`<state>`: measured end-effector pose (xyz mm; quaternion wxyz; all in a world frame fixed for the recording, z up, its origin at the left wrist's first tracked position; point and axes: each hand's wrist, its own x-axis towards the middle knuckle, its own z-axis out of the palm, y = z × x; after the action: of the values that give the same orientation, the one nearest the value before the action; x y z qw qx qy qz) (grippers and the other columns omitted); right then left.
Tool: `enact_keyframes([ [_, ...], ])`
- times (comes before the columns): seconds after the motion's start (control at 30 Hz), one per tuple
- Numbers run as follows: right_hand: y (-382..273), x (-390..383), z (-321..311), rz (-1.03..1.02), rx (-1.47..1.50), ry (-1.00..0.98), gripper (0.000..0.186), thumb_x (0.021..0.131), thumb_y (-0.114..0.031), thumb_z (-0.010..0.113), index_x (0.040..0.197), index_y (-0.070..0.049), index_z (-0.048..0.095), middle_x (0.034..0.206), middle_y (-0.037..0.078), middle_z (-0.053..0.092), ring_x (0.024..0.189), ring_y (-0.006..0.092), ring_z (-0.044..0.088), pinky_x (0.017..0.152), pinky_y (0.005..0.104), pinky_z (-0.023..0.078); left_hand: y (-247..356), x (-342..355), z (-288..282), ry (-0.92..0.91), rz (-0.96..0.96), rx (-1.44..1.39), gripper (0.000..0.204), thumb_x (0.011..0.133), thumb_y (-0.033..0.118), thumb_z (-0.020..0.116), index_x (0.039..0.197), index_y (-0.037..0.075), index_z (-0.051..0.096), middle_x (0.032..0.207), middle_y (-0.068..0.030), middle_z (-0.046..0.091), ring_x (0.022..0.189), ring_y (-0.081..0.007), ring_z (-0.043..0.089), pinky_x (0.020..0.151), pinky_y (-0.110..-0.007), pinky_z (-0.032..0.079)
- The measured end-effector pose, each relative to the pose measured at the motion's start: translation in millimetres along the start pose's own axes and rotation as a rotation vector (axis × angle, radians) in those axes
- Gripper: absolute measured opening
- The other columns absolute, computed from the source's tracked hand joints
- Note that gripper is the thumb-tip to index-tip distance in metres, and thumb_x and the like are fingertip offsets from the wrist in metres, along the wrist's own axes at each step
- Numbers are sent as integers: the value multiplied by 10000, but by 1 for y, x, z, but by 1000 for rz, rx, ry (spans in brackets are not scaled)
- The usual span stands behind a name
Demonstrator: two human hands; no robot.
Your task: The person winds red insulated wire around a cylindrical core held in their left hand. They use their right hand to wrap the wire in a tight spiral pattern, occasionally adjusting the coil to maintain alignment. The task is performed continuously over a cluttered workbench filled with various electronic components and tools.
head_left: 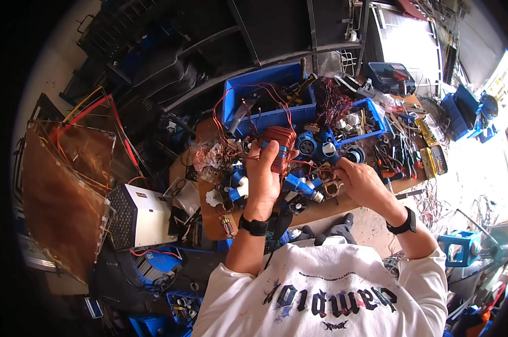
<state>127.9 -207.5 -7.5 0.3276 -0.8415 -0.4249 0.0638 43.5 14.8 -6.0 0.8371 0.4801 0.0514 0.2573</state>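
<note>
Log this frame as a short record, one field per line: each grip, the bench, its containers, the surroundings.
Left grip: left hand holding a copper-coloured coil, thumb across its front
Right grip: right hand, fingers bent beside blue parts; whether it holds anything is unclear
Bench: brown table, crowded with blue plugs and, toward the right, hand tools
Containers: blue bin beyond the coil; blue tray to its right
Surroundings: white case left of the table

Over at far left, a brown panel (63, 191) stands near a white boxy unit (153, 218); up top there's a big blue bin (301, 114), a dark case (383, 73) to its right, and lower right, a blue stool (461, 238).
</note>
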Motion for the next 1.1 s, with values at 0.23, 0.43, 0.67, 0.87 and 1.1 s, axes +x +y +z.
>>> enact_keyframes([
  [0.23, -21, 13, 19, 52, 197, 101, 141, 954, -158, 568, 938, -18, 579, 746, 223, 631, 751, 444, 610, 645, 515, 459, -10, -5, 10, -71, 15, 38, 473, 912, 331, 701, 1214, -10, 576, 1126, -149, 673, 1019, -235, 676, 871, -413, 588],
  [0.43, -52, 28, 20, 31, 338, 152, 153, 951, -141, 565, 967, 10, 586, 773, 241, 635, 774, 449, 612, 654, 497, 463, -19, -9, 18, -27, -64, -51, 380, 887, 241, 757, 1112, 49, 518, 1021, -73, 667, 873, -115, 645, 755, -261, 528],
  [0.67, -50, 33, 30, 36, 497, 160, 161, 938, -91, 549, 1032, 39, 566, 859, 251, 665, 814, 435, 638, 694, 443, 496, -25, -9, 11, -36, 4, 6, 379, 907, 248, 737, 1122, 54, 493, 1032, -44, 639, 872, -77, 621, 738, -222, 515],
  [0.87, -38, 20, 20, 47, 505, 109, 168, 936, -64, 563, 1080, 22, 551, 898, 190, 683, 830, 322, 666, 725, 393, 506, -19, -5, 8, 2, 3, 47, 358, 948, 300, 668, 1147, 45, 515, 1044, -87, 663, 875, -126, 658, 726, -274, 555],
  [1.1, -19, 13, 9, -23, 298, 58, 138, 943, -90, 571, 1041, 6, 558, 869, 203, 680, 822, 408, 650, 706, 447, 504, -9, -4, -3, -37, -49, 99, 456, 966, 380, 611, 1230, 14, 548, 1113, -135, 675, 995, -211, 680, 822, -401, 601],
])
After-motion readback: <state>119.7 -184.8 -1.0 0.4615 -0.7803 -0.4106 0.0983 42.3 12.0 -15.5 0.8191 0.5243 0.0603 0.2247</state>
